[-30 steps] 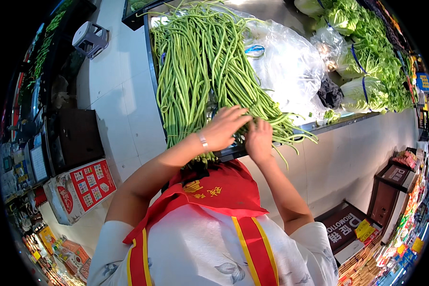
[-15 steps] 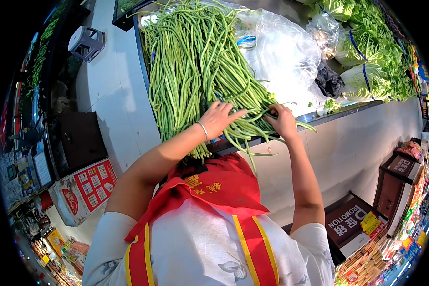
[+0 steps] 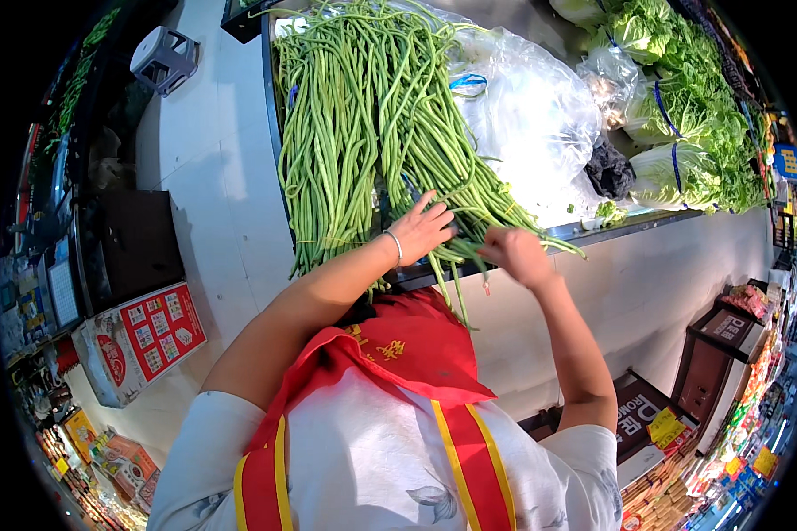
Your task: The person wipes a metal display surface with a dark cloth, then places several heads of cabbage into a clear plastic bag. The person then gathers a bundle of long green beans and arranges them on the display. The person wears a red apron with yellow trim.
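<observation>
Green long beans (image 3: 363, 133) are piled on the metal tray (image 3: 593, 232). The near ends are pressed flat by the spread left hand (image 3: 422, 228) and pinched by the closed right hand (image 3: 515, 255). Ends should be kept even.

Long beans (image 3: 363, 133) lie heaped on the counter (image 3: 593, 232), a plastic bag (image 3: 531, 124) to their right and leafy greens (image 3: 691, 133) farther right. Left of the counter, a stool (image 3: 164, 57) stands on the floor (image 3: 204, 177).
</observation>
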`<state>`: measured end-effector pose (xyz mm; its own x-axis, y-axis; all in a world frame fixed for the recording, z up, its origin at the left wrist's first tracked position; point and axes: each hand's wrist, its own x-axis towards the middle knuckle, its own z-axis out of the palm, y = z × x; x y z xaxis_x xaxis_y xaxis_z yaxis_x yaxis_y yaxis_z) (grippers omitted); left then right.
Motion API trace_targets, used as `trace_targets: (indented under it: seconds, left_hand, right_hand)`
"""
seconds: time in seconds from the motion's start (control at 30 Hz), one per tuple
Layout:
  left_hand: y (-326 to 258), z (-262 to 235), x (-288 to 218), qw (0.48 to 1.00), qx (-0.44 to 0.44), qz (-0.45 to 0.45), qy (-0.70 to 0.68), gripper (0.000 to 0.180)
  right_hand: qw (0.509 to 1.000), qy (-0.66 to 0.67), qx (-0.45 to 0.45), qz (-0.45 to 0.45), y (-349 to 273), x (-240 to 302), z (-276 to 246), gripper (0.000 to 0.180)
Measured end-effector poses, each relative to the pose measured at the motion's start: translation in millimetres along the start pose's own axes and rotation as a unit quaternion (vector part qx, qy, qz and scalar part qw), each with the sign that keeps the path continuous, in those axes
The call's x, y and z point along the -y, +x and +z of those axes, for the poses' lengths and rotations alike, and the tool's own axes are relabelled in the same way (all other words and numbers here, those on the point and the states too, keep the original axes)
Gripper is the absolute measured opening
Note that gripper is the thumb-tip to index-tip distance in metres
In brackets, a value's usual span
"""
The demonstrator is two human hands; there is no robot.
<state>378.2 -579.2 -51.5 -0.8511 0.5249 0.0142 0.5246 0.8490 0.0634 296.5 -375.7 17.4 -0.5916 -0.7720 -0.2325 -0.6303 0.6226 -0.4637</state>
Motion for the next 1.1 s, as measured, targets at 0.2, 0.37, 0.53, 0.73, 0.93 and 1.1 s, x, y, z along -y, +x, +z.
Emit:
trace_targets:
  seconds: [0.2,0.37,0.53,0.73,0.93,1.1]
  left_hand:
    - [4,-14,5,0.986,-0.028,0.141,0.087,0.016]
    - [8,-18,13,0.984,0.104,0.14,-0.032,0.012]
    - [-30,-28,50,0.965,0.202,0.14,-0.095,0.034]
    - [-23,-32,40,0.936,0.324,0.109,-0.078,0.063]
    - [-31,-51,44,0.841,0.23,-0.019,-0.489,0.096]
    - [-21,-68,7,0.203,-0.029,-0.301,-0.931,0.042]
  right_hand:
    - [0.941,0.323,-0.025,0.102,-2,-18,9,0.018]
    - [0.988,0.002,-0.119,0.099,27,-31,38,0.041]
    - [0.97,-0.203,-0.092,0.093,30,-4,60,0.045]
    - [0.978,-0.16,0.016,0.131,56,-15,33,0.039]
    - [0.98,0.119,0.081,0.141,47,2,-78,0.041]
    - [0.937,0.32,0.126,0.059,30,76,-39,0.062]
